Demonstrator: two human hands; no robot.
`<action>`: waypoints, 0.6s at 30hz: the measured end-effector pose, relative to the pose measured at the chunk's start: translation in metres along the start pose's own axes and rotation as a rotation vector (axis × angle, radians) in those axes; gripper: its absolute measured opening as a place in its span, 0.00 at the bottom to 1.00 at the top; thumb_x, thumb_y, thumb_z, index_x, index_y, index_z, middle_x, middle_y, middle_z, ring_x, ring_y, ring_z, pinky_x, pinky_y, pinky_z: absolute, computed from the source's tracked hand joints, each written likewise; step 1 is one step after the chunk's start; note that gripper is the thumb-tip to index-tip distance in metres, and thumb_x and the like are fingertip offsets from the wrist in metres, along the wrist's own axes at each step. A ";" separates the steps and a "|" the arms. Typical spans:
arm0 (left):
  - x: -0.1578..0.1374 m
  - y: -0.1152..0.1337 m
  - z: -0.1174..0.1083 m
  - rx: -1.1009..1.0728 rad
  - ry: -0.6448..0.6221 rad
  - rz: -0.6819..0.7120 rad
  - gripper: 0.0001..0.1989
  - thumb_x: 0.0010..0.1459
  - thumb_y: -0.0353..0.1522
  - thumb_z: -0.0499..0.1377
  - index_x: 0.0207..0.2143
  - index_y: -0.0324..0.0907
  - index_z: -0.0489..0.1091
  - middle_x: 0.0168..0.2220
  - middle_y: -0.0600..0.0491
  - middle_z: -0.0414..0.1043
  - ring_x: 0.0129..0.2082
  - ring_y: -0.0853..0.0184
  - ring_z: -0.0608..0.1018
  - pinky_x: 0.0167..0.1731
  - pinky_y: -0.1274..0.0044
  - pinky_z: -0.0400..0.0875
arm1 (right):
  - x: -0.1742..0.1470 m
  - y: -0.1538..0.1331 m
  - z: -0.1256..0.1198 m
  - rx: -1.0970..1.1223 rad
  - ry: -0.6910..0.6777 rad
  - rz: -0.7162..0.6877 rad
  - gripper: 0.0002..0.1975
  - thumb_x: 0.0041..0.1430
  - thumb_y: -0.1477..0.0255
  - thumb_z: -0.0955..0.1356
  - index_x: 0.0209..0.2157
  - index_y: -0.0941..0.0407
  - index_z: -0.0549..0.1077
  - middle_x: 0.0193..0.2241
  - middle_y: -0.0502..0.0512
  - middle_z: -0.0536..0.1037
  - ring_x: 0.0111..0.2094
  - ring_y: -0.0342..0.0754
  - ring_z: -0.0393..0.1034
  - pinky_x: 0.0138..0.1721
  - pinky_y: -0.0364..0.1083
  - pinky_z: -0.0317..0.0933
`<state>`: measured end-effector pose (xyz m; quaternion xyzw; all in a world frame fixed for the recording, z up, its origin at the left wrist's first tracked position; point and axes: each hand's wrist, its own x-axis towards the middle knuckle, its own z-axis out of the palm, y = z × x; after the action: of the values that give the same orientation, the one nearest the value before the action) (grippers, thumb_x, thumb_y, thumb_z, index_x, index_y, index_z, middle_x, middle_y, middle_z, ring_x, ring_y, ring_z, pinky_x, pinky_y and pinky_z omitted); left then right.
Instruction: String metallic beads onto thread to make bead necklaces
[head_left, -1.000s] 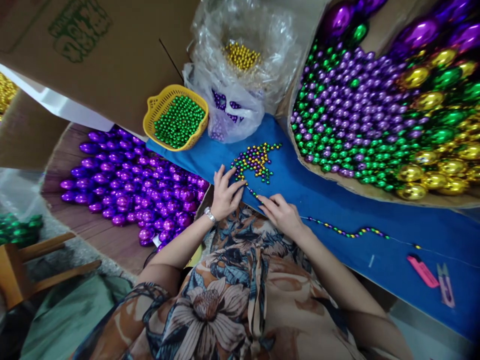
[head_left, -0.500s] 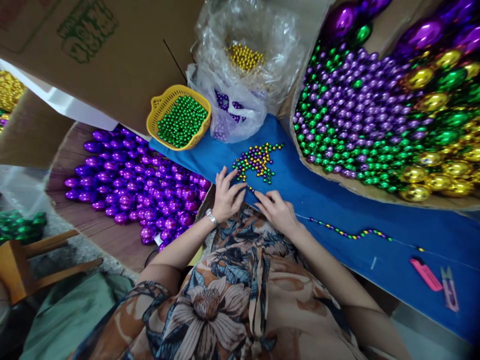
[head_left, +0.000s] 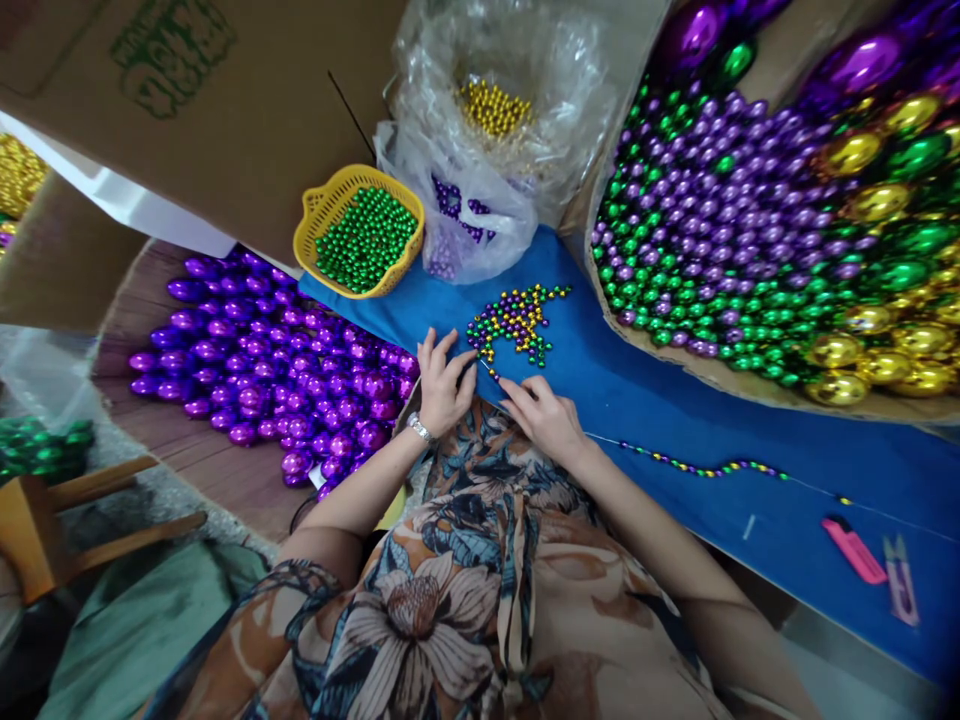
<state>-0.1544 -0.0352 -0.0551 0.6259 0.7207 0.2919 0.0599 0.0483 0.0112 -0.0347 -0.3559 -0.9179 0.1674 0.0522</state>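
Observation:
My right hand (head_left: 546,418) pinches a thin beaded strand (head_left: 493,374), of which a few small gold and dark beads show at the fingertips. Whether a needle or bare thread carries them is too small to tell. Just left of its tip is my left hand (head_left: 445,382), fingers bent and spread apart, with a watch at the wrist. Loose small purple, green and gold beads (head_left: 514,318) lie on the blue cloth beyond both hands. From behind my right hand a thread with strung beads (head_left: 705,468) runs to the right across the cloth.
A yellow basket (head_left: 306,245) of green beads and clear plastic bags (head_left: 517,235) with gold and purple beads stand behind. Boxes of large purple beads (head_left: 247,395) and mixed beads (head_left: 750,190) flank the blue table (head_left: 675,560). A pink highlighter (head_left: 853,550) and thread snips (head_left: 900,585) lie right.
My left hand has drawn back slightly to the left, away from the right fingertips, so more of the beaded strand shows between them. My right hand has shifted slightly left.

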 end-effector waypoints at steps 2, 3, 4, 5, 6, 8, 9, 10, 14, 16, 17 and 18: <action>0.000 0.000 0.000 0.004 0.001 0.002 0.13 0.64 0.37 0.53 0.46 0.45 0.72 0.59 0.47 0.63 0.67 0.52 0.53 0.63 0.50 0.50 | 0.001 0.000 0.000 0.000 -0.001 0.006 0.22 0.70 0.61 0.56 0.58 0.49 0.69 0.40 0.56 0.72 0.31 0.40 0.68 0.28 0.38 0.57; 0.000 -0.001 0.000 0.002 0.000 0.002 0.13 0.64 0.37 0.53 0.46 0.45 0.72 0.59 0.47 0.64 0.67 0.52 0.53 0.63 0.50 0.50 | 0.002 0.000 0.000 0.000 -0.004 0.007 0.22 0.70 0.61 0.56 0.58 0.49 0.69 0.40 0.56 0.72 0.31 0.40 0.68 0.28 0.38 0.58; 0.000 -0.001 0.000 -0.002 -0.001 0.003 0.13 0.64 0.37 0.53 0.47 0.45 0.72 0.59 0.47 0.64 0.67 0.52 0.53 0.63 0.50 0.49 | 0.002 0.000 0.001 0.000 -0.006 0.007 0.22 0.70 0.61 0.56 0.58 0.50 0.69 0.40 0.57 0.72 0.31 0.40 0.69 0.28 0.38 0.58; 0.000 -0.001 0.000 -0.006 0.000 0.005 0.13 0.64 0.37 0.54 0.46 0.45 0.72 0.59 0.47 0.64 0.67 0.53 0.53 0.64 0.50 0.49 | 0.002 0.000 0.001 0.001 -0.009 0.007 0.22 0.70 0.61 0.56 0.58 0.50 0.69 0.40 0.57 0.72 0.32 0.40 0.69 0.28 0.38 0.58; 0.000 -0.001 0.000 -0.010 0.002 0.008 0.12 0.63 0.37 0.54 0.46 0.45 0.72 0.59 0.46 0.64 0.67 0.53 0.53 0.64 0.50 0.49 | 0.003 0.000 0.001 0.000 -0.012 0.007 0.22 0.70 0.61 0.56 0.58 0.50 0.69 0.40 0.57 0.72 0.32 0.40 0.69 0.28 0.38 0.58; 0.000 -0.001 0.000 -0.013 0.012 0.021 0.12 0.63 0.36 0.54 0.46 0.44 0.72 0.58 0.46 0.64 0.67 0.53 0.53 0.64 0.51 0.48 | 0.004 -0.001 0.001 -0.008 -0.022 0.012 0.22 0.70 0.61 0.56 0.58 0.50 0.69 0.41 0.57 0.73 0.32 0.40 0.69 0.28 0.38 0.58; 0.000 0.000 0.001 -0.012 0.017 0.029 0.12 0.63 0.36 0.54 0.45 0.44 0.73 0.58 0.46 0.65 0.67 0.53 0.53 0.64 0.51 0.48 | 0.005 -0.002 0.001 -0.016 -0.026 0.017 0.22 0.70 0.61 0.56 0.58 0.49 0.69 0.41 0.57 0.73 0.32 0.40 0.69 0.28 0.39 0.57; -0.001 0.001 0.001 -0.014 0.020 0.039 0.11 0.63 0.35 0.55 0.45 0.44 0.73 0.58 0.46 0.65 0.67 0.53 0.54 0.64 0.51 0.48 | 0.006 -0.002 0.002 -0.025 -0.030 0.023 0.22 0.70 0.60 0.56 0.58 0.49 0.69 0.41 0.57 0.73 0.31 0.40 0.70 0.27 0.39 0.57; -0.002 0.008 0.000 -0.028 -0.022 0.079 0.11 0.63 0.36 0.55 0.43 0.46 0.74 0.58 0.48 0.65 0.67 0.53 0.54 0.64 0.50 0.49 | 0.009 -0.003 0.002 -0.051 -0.036 0.037 0.24 0.69 0.57 0.55 0.60 0.49 0.67 0.42 0.58 0.73 0.30 0.40 0.70 0.26 0.39 0.55; -0.002 0.011 -0.002 -0.034 -0.031 0.087 0.11 0.63 0.36 0.55 0.43 0.46 0.74 0.58 0.48 0.65 0.67 0.54 0.54 0.63 0.50 0.50 | 0.008 -0.002 0.001 -0.044 -0.027 0.028 0.24 0.69 0.57 0.54 0.59 0.49 0.67 0.43 0.57 0.73 0.30 0.40 0.70 0.26 0.39 0.56; -0.001 0.011 -0.002 -0.039 -0.024 0.087 0.11 0.63 0.36 0.55 0.43 0.46 0.74 0.58 0.48 0.66 0.67 0.54 0.55 0.63 0.51 0.50 | 0.006 -0.001 0.000 -0.036 -0.019 0.021 0.24 0.70 0.58 0.54 0.59 0.48 0.68 0.43 0.57 0.73 0.31 0.40 0.70 0.27 0.39 0.56; 0.000 0.012 -0.004 -0.044 -0.011 0.086 0.11 0.63 0.35 0.55 0.43 0.45 0.74 0.58 0.48 0.66 0.67 0.54 0.55 0.64 0.51 0.50 | 0.004 0.001 -0.001 -0.026 -0.009 0.012 0.24 0.70 0.58 0.54 0.59 0.48 0.68 0.42 0.56 0.73 0.31 0.40 0.71 0.28 0.39 0.57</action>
<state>-0.1457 -0.0361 -0.0465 0.6563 0.6863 0.3066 0.0651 0.0458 0.0152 -0.0338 -0.3612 -0.9182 0.1572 0.0426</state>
